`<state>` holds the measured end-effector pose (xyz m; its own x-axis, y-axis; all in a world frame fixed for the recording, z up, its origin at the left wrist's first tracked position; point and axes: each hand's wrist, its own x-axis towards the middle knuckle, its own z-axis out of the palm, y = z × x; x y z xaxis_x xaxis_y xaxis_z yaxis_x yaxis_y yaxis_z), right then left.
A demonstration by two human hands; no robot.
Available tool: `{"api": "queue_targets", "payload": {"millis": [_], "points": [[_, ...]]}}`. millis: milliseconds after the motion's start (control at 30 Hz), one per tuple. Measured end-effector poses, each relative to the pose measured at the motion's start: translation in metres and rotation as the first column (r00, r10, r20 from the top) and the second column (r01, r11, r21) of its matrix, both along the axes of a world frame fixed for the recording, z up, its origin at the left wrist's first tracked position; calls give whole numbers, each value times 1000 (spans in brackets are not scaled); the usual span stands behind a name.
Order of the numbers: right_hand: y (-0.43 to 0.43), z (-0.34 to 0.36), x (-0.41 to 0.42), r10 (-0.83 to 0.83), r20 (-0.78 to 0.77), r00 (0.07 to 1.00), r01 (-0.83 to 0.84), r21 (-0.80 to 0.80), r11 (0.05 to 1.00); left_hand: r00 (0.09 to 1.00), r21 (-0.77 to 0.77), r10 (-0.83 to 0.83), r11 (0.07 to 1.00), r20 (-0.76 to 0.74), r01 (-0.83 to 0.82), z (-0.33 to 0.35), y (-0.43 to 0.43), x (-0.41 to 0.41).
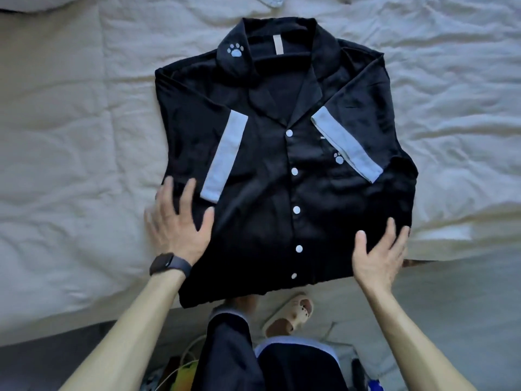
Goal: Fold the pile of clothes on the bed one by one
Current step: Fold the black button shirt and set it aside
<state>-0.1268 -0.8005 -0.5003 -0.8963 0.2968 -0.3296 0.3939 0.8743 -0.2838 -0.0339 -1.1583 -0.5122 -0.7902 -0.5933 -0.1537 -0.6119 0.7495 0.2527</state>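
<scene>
While I'm watching the head feed, the black shirt is lying face up on the bed, buttoned, collar at the far end and hem reaching the bed's near edge. Both short sleeves are lying folded in over the front. The left cuff and the right cuff, both pale blue, are angling toward the row of white buttons. The right cuff is partly covering the chest pocket. A paw print is showing on the collar's left tip.

The left hand is resting flat on the shirt's lower left edge, fingers straight and spread, gripping nothing. A dark watch is sitting on that wrist. The right hand is lying flat on the lower right corner, fingers spread, thumb out, and I'm seeing no fabric pinched. Both hands are looking slightly blurred.

A beige slipper is lying on the floor just below the hem, between the forearms. Some pale blue fabric is poking in at the top edge, well apart from the shirt; can't tell what it is.
</scene>
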Motion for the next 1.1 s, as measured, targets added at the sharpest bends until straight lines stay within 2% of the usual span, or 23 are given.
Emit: {"api": "queue_targets", "payload": {"millis": [67, 133, 200, 233, 267, 333, 367, 433, 500, 600, 700, 833, 1000, 1100], "points": [[21, 0, -6, -184, 41, 982, 188, -126, 974, 959, 54, 278, 960, -51, -275, 6, 23, 39], [44, -1, -10, -266, 100, 959, 281, -195, 940, 866, 177, 500, 855, -32, -487, 13, 48, 68], [68, -4, -10, -290, 130, 948, 310, -181, 933, 717, 345, 690, 652, 100, -676, 17, 63, 88], [79, -4, -9, -288, 167, 943, 312, -142, 939, 647, 394, 735, 543, 204, -741, 15, 68, 98], [91, -5, -7, -271, 222, 937, 300, -107, 948, 625, 392, 709, 500, 327, -772, 12, 72, 110], [111, -6, -3, -193, 345, 919, 259, -157, 953, 669, 389, 515, 553, 536, -737, 3, 78, 135], [120, -6, -1, -149, 379, 913, 250, -233, 940, 686, 410, 435, 571, 584, -711, -2, 81, 145], [133, -3, 7, -60, 433, 899, 239, -373, 897, 708, 464, 405, 551, 578, -694, -6, 87, 160], [143, 0, 16, 15, 446, 895, 203, -437, 876, 725, 519, 423, 509, 544, -686, -5, 95, 167], [155, 1, 35, 105, 474, 874, 149, -468, 871, 733, 573, 438, 457, 520, -680, 3, 108, 182], [170, 6, 60, 148, 529, 836, 148, -475, 867, 752, 610, 435, 443, 495, -657, 16, 117, 202], [182, 26, 87, 78, 537, 840, 252, -513, 821, 740, 661, 467, 361, 483, -658, 40, 131, 226], [193, 69, 106, -85, 467, 880, 390, -610, 690, 619, 740, 697, 190, 362, -646, 87, 143, 247], [191, 103, 113, -136, 404, 905, 391, -657, 645, 601, 758, 746, 208, 286, -618, 112, 147, 248]]}}
